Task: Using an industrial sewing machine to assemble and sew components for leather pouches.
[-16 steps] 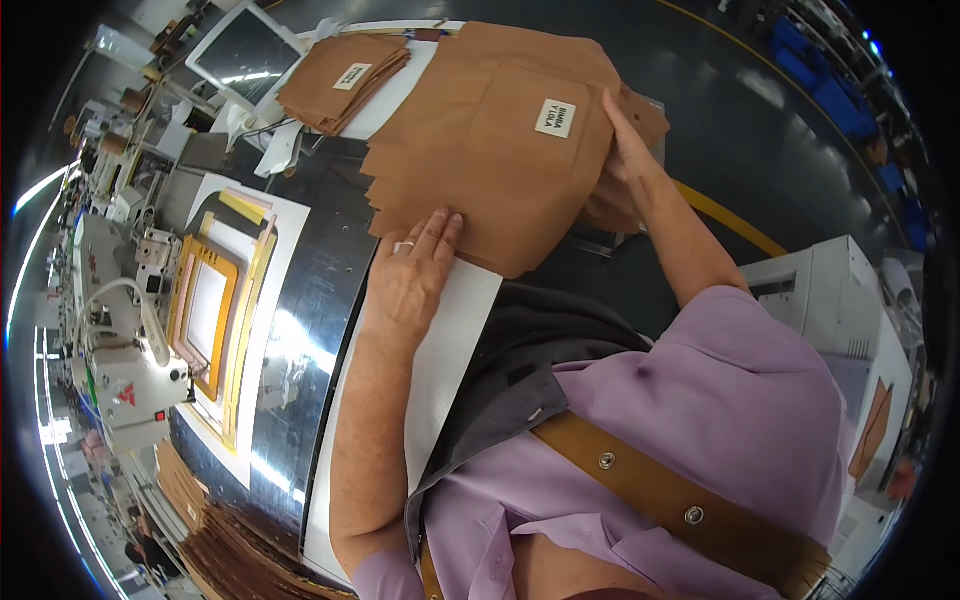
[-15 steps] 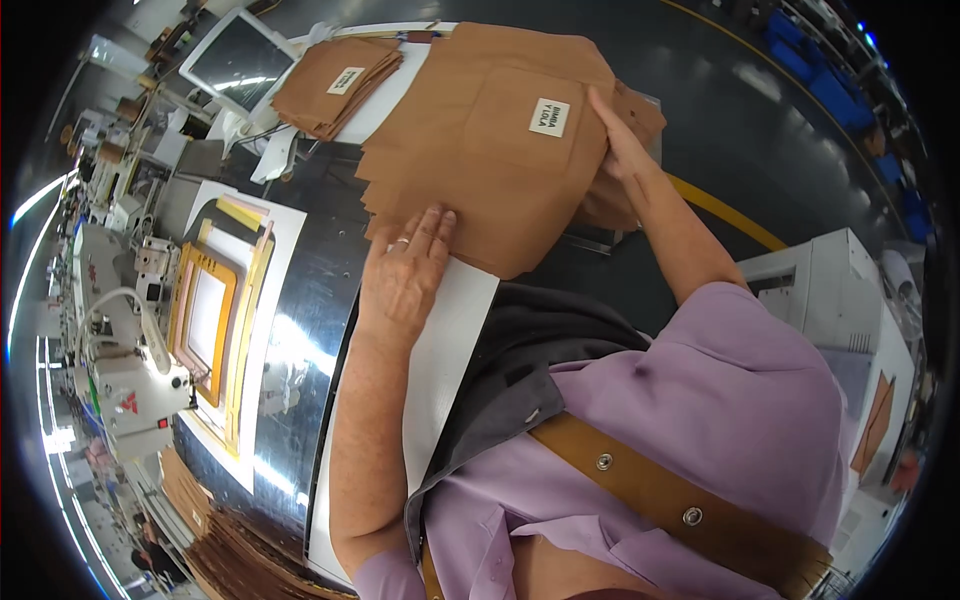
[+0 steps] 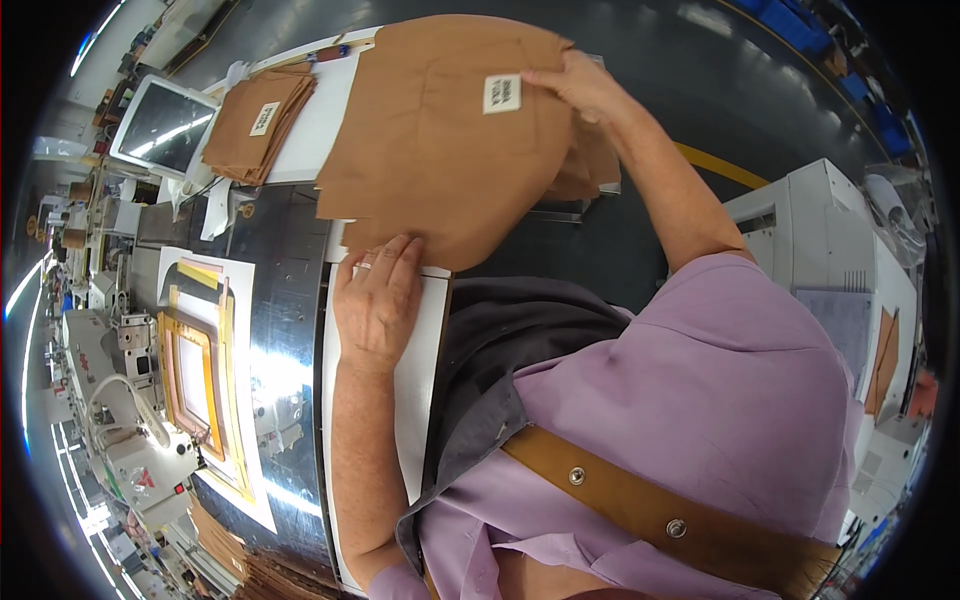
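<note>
A large brown fabric panel (image 3: 440,150) with a pale label (image 3: 502,94) near its upper right lies over the white table, with more brown layers showing under its right side. At its far right edge my right hand (image 3: 585,88) is closed on the fabric, thumb on top near the label and the other fingers mostly hidden. My left hand (image 3: 378,305) rests on the near edge of the panel, fingers extended and lying flat on the cloth, a ring on one of them. Its thumb is hard to make out.
Left of the panel lies a stack of smaller brown labelled pieces (image 3: 262,120), beside a tilted screen (image 3: 165,125). A yellow-orange frame (image 3: 195,385) lies on a white sheet by a sewing machine (image 3: 140,440). A white cabinet (image 3: 815,215) stands at the right.
My right hand has moved up and left along the panel's edge, its thumb now close to the label. My left hand has slid toward the panel's near edge. The whole view has shifted.
</note>
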